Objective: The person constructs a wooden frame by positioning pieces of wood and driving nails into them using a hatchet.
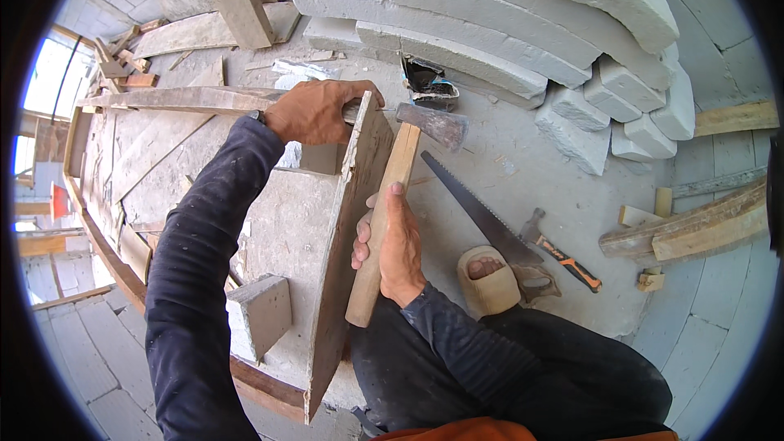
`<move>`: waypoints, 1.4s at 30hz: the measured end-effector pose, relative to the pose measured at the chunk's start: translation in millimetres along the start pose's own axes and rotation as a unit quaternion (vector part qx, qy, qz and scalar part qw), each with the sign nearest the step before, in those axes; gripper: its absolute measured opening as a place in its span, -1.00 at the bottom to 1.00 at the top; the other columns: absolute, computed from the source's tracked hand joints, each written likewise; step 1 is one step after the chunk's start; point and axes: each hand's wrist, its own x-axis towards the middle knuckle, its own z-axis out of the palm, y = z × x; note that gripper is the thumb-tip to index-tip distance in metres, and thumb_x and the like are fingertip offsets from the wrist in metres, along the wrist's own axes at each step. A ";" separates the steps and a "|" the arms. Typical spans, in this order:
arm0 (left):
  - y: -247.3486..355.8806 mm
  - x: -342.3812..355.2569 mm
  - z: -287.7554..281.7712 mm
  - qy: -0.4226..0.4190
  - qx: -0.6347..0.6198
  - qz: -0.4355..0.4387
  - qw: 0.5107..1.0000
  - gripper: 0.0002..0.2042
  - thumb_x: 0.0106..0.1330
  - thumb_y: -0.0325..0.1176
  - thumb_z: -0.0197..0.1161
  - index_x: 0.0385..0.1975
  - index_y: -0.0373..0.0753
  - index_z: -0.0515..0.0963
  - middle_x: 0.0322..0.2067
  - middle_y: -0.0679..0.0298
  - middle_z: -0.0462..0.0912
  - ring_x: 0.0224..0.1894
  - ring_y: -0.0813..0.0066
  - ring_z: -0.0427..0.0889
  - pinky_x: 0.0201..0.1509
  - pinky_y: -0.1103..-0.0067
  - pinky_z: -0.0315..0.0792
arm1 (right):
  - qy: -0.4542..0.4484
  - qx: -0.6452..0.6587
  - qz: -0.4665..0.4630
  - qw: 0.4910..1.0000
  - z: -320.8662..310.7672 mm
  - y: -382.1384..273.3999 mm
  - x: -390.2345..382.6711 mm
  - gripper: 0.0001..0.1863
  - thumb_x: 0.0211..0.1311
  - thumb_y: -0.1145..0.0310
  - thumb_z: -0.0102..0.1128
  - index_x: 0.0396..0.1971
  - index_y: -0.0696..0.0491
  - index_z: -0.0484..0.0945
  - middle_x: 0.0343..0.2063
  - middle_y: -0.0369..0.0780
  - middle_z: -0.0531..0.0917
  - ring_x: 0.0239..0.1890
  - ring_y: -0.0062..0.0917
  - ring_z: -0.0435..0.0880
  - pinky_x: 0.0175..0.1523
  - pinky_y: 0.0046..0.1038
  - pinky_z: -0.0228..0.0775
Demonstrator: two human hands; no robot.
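My left hand [318,110] grips the top end of an upright, weathered board [335,278], near a horizontal timber [188,100]. My right hand [390,249] is closed round the wooden handle of a hatchet [384,212], whose metal head [437,126] is beside the board's top. Grey blocks [265,314] stand to the board's left. A handsaw [482,204] and an orange-and-black hammer [563,261] lie on the concrete floor [531,180] to the right, near my sandalled foot [487,278].
Stacked pale blocks [490,8] fill the back and right. An opened package [429,82] lies before them. Curved timbers [702,220] are at the right. Loose planks [196,28] and offcuts are at the back left, and a long timber edging [114,261] runs along the left.
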 end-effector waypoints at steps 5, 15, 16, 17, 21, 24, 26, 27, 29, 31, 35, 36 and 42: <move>0.9 0.3 -3.2 -0.002 0.006 0.006 1.000 -0.46 0.17 -0.19 0.41 0.23 0.03 0.55 -0.17 0.05 0.81 -0.10 -0.04 0.80 0.11 0.16 0.64 | 0.065 0.096 -0.062 0.991 2.1 -4.8 -8.0 -0.25 0.53 -0.45 -0.13 0.00 0.07 0.33 -0.59 -0.27 0.44 -0.71 -0.54 0.45 -0.60 -0.40 0.43; 1.0 -1.1 -2.8 0.006 0.001 0.002 1.000 -0.50 0.20 -0.22 0.39 0.20 0.00 0.55 -0.14 0.04 0.81 -0.08 -0.06 0.79 0.08 0.17 0.62 | 0.024 0.036 -0.035 0.998 -2.8 -9.0 -2.2 -0.30 0.57 -0.36 -0.07 -0.03 0.11 0.37 -0.63 -0.30 0.47 -0.74 -0.61 0.46 -0.66 -0.48 0.41; 1.7 2.3 -1.2 0.009 0.004 0.012 1.000 -0.46 0.19 -0.16 0.41 0.22 0.00 0.54 -0.16 0.04 0.81 -0.08 -0.08 0.79 0.09 0.16 0.63 | 0.053 0.058 -0.059 0.995 -2.3 -13.1 -5.0 -0.31 0.57 -0.36 -0.07 -0.03 0.11 0.36 -0.62 -0.30 0.47 -0.74 -0.61 0.46 -0.66 -0.48 0.40; 1.7 1.3 -1.6 0.007 0.002 0.008 1.000 -0.47 0.19 -0.15 0.41 0.22 0.00 0.54 -0.16 0.04 0.81 -0.09 -0.08 0.79 0.09 0.16 0.63 | 0.078 0.081 -0.080 0.991 1.5 -17.1 -9.1 -0.31 0.57 -0.36 -0.07 -0.03 0.11 0.36 -0.62 -0.30 0.47 -0.74 -0.61 0.46 -0.66 -0.48 0.40; 5.1 1.2 -3.6 0.000 -0.002 -0.006 1.000 -0.47 0.19 -0.15 0.40 0.21 0.02 0.55 -0.17 0.04 0.81 -0.09 -0.09 0.79 0.08 0.16 0.63 | 0.067 0.032 -0.081 0.994 0.1 -3.7 -1.2 -0.34 0.59 -0.33 -0.06 -0.06 0.10 0.37 -0.61 -0.29 0.47 -0.74 -0.60 0.46 -0.65 -0.48 0.40; 2.2 -1.7 -2.2 0.012 -0.003 -0.001 1.000 -0.47 0.18 -0.15 0.40 0.22 0.03 0.56 -0.18 0.03 0.81 -0.09 -0.08 0.79 0.07 0.16 0.63 | 0.019 -0.056 -0.012 0.998 -3.2 -5.5 0.8 -0.34 0.56 -0.39 -0.09 -0.11 0.04 0.39 -0.60 -0.29 0.46 -0.72 -0.55 0.47 -0.61 -0.40 0.44; 3.4 -1.5 -2.7 0.009 0.001 0.001 1.000 -0.45 0.17 -0.16 0.40 0.23 0.02 0.56 -0.17 0.02 0.81 -0.09 -0.07 0.79 0.08 0.17 0.63 | 0.022 -0.015 -0.020 0.999 -6.2 -5.7 -1.3 -0.33 0.56 -0.38 -0.09 -0.09 0.04 0.37 -0.60 -0.28 0.45 -0.71 -0.55 0.47 -0.60 -0.40 0.44; 7.8 1.5 -5.4 0.000 0.005 -0.001 1.000 -0.44 0.17 -0.16 0.41 0.24 0.01 0.56 -0.16 0.02 0.81 -0.08 -0.07 0.79 0.08 0.17 0.64 | 0.038 0.015 -0.046 0.998 -7.9 -7.1 -2.8 -0.33 0.56 -0.38 -0.10 -0.05 0.05 0.34 -0.58 -0.27 0.44 -0.70 -0.53 0.46 -0.57 -0.38 0.45; 7.5 1.5 -5.6 -0.001 0.012 0.000 1.000 -0.43 0.16 -0.17 0.41 0.25 -0.02 0.56 -0.15 0.02 0.81 -0.07 -0.07 0.79 0.08 0.18 0.64 | 0.058 0.035 -0.074 0.995 -9.6 -13.3 -6.1 -0.32 0.58 -0.36 -0.08 -0.06 0.09 0.34 -0.58 -0.27 0.45 -0.72 -0.56 0.47 -0.60 -0.42 0.45; 0.6 -3.6 -2.6 0.015 0.017 0.004 1.000 -0.42 0.15 -0.17 0.41 0.25 -0.07 0.56 -0.15 0.01 0.81 -0.07 -0.07 0.79 0.08 0.18 0.64 | 0.060 0.038 -0.086 0.994 -9.6 -15.7 -8.0 -0.31 0.58 -0.35 -0.09 -0.06 0.12 0.34 -0.57 -0.28 0.44 -0.72 -0.56 0.47 -0.60 -0.45 0.46; 5.2 -0.9 -4.0 0.004 0.021 -0.002 1.000 -0.43 0.16 -0.17 0.41 0.22 -0.12 0.56 -0.15 -0.01 0.80 -0.07 -0.08 0.79 0.08 0.17 0.63 | 0.049 0.025 -0.070 0.996 -15.0 -14.7 -4.9 -0.31 0.58 -0.36 -0.09 -0.07 0.11 0.35 -0.57 -0.28 0.46 -0.72 -0.57 0.47 -0.60 -0.45 0.46; 6.6 -0.9 -4.8 0.003 0.025 -0.001 1.000 -0.43 0.16 -0.17 0.41 0.22 -0.12 0.56 -0.15 -0.01 0.80 -0.07 -0.08 0.79 0.09 0.17 0.63 | 0.043 0.016 -0.062 0.997 -16.8 -13.0 -3.4 -0.30 0.58 -0.36 -0.10 -0.07 0.11 0.36 -0.57 -0.28 0.46 -0.72 -0.58 0.47 -0.60 -0.45 0.45; 2.0 -1.7 -1.3 0.018 0.023 0.011 1.000 -0.44 0.17 -0.18 0.41 0.22 -0.12 0.54 -0.14 -0.02 0.80 -0.06 -0.09 0.79 0.10 0.16 0.63 | 0.016 -0.046 -0.081 0.996 -15.7 -21.2 9.3 -0.47 0.56 -0.13 0.15 -0.06 0.12 0.37 -0.52 -0.27 0.51 -0.68 -0.62 0.50 -0.63 -0.50 0.44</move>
